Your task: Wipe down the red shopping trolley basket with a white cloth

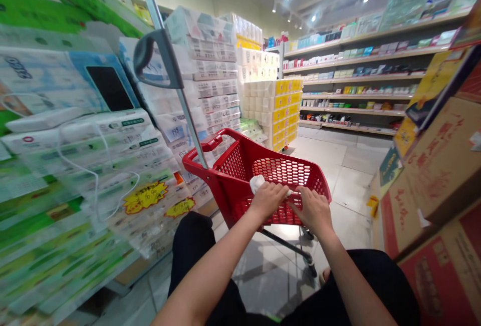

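A red plastic shopping basket cart (229, 191) with perforated sides stands in front of my knees. A long metal pole with a grey handle (175, 60) rises from its left end. My left hand (269, 199) is closed around a crumpled white cloth or tissue (256, 183) at the near rim. On that same rim, just to the right, rests my right hand (314, 209), its fingers curled over the red edge and its thumb toward the left hand. The basket's floor is mostly hidden by its near wall.
Stacked tissue packs (216, 65) rise on the left, with a phone (109, 88) and white cable on them. Cardboard boxes (438, 166) line the right. Shelves (361, 58) of products stand behind, beyond a tiled floor (343, 186).
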A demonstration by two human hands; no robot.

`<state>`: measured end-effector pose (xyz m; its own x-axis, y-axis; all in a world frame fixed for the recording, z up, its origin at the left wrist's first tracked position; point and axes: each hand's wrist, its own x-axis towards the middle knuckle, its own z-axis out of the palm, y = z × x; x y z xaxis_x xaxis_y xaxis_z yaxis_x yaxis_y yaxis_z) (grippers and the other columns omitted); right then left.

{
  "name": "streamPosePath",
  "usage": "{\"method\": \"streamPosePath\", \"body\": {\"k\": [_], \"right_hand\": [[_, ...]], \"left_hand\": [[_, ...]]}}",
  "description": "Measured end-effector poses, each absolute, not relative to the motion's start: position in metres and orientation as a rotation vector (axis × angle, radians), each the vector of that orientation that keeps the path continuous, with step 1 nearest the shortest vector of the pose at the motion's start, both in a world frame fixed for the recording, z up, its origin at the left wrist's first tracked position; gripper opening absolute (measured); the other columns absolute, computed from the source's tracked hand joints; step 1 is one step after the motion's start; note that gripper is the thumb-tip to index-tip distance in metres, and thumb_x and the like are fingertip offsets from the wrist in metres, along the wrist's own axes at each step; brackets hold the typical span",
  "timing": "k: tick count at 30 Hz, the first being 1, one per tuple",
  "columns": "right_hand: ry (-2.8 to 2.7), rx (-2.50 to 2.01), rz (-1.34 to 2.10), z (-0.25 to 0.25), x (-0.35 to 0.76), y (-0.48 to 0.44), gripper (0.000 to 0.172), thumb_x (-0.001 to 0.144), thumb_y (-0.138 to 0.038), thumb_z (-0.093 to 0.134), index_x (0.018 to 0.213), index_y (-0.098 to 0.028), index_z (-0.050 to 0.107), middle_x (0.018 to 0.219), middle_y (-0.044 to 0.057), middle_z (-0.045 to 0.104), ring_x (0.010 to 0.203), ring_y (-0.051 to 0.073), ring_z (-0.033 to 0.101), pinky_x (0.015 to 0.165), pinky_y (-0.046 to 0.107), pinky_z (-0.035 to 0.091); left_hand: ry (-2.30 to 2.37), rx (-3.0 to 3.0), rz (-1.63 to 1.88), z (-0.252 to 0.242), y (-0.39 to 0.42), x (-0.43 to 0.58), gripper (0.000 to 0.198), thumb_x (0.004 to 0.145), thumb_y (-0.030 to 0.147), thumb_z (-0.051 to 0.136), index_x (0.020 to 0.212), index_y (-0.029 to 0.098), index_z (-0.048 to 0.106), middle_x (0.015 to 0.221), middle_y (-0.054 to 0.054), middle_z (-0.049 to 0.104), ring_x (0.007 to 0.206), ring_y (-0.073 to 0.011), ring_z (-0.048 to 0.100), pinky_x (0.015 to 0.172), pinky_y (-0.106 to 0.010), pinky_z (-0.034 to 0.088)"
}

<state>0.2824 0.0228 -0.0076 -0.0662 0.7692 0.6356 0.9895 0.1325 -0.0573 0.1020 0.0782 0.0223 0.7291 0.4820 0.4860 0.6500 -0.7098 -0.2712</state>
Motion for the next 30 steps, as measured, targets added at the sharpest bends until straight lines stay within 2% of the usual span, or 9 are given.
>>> {"method": "streamPosePath", "body": {"k": [2,5,8,10,12,16,20,26,30], "right_hand": [[-1.876,-1.698,-0.539,-0.009,0.284,0.025,0.036,0.090,-0.048,0.048,0.113,-0.019,0.052,0.097,0.007,0.062,0.085,0.021,0.051,0.076,0.034,0.028],[-1.875,-1.706,-0.535,-0.011,0.285,0.025,0.034,0.091,-0.050,0.048,0.106,-0.020,0.054,0.092,0.005,0.062,0.083,0.021,0.051,0.076,0.034,0.028],[-1.869,-1.722,-0.542,-0.011,0.284,0.021,0.034,0.090,-0.051,0.049,0.105,-0.021,0.054,0.091,0.005,0.061,0.083,0.021,0.050,0.076,0.034,0.028],[-1.860,-1.738,-0.559,-0.011,0.282,0.018,0.034,0.090,-0.050,0.049,0.105,-0.021,0.054,0.091,0.005,0.061,0.084,0.021,0.050,0.077,0.034,0.028],[-1.851,-1.757,-0.577,-0.012,0.278,0.015,0.031,0.091,-0.048,0.049,0.105,-0.021,0.054,0.092,0.005,0.060,0.085,0.021,0.050,0.078,0.034,0.028],[-1.836,-1.791,-0.608,-0.012,0.271,0.013,0.029,0.091,-0.044,0.049,0.107,-0.020,0.053,0.094,0.006,0.059,0.087,0.022,0.048,0.079,0.035,0.028],[-1.825,-1.809,-0.629,-0.011,0.267,0.013,0.026,0.091,-0.041,0.048,0.104,-0.019,0.053,0.093,0.006,0.058,0.087,0.022,0.047,0.078,0.035,0.028],[-1.808,-1.832,-0.630,-0.012,0.269,0.014,0.020,0.086,-0.022,0.051,0.106,-0.019,0.053,0.096,0.007,0.058,0.089,0.022,0.047,0.079,0.035,0.029],[-1.808,-1.809,-0.622,-0.013,0.272,0.012,0.021,0.090,-0.035,0.048,0.102,-0.019,0.053,0.093,0.007,0.058,0.088,0.023,0.047,0.079,0.035,0.028]], "left_hand": [[-0.874,-2.476,-0.513,0.028,0.085,0.074,0.026,0.098,0.029,0.040,0.120,0.023,0.052,0.100,-0.005,0.061,0.089,-0.0177,0.056,0.086,-0.034,0.040],[-0.919,-2.386,-0.529,0.039,0.090,0.022,0.028,0.097,0.026,0.041,0.124,0.026,0.051,0.112,-0.005,0.060,0.105,-0.0192,0.054,0.103,-0.040,0.034],[-1.025,-2.252,-0.602,0.048,0.090,-0.021,0.028,0.096,0.027,0.044,0.123,0.029,0.053,0.131,-0.006,0.052,0.128,-0.0228,0.041,0.115,-0.047,0.020],[-1.119,-2.179,-0.661,0.052,0.088,-0.036,0.029,0.096,0.029,0.044,0.123,0.030,0.053,0.138,-0.006,0.046,0.135,-0.0246,0.033,0.116,-0.051,0.015],[-1.218,-2.130,-0.720,0.052,0.086,-0.036,0.028,0.096,0.032,0.044,0.122,0.030,0.054,0.134,-0.007,0.049,0.135,-0.0260,0.032,0.116,-0.055,0.012],[-1.353,-2.106,-0.803,0.043,0.078,0.003,0.024,0.096,0.035,0.043,0.111,0.025,0.059,0.116,-0.009,0.056,0.126,-0.0273,0.041,0.115,-0.059,0.011],[-1.281,-2.252,-0.853,0.023,0.060,0.071,0.027,0.095,0.040,0.044,0.113,0.024,0.057,0.110,-0.008,0.056,0.119,-0.0262,0.045,0.115,-0.059,0.014],[-1.054,-2.432,-0.881,-0.001,0.038,0.139,0.045,0.094,0.041,0.044,0.134,0.019,0.045,0.128,-0.010,0.049,0.127,-0.0251,0.040,0.117,-0.050,0.020],[-0.842,-2.496,-0.717,0.004,0.053,0.107,0.046,0.095,0.031,0.044,0.141,0.027,0.039,0.137,-0.005,0.047,0.132,-0.0203,0.037,0.117,-0.043,0.022]]}}
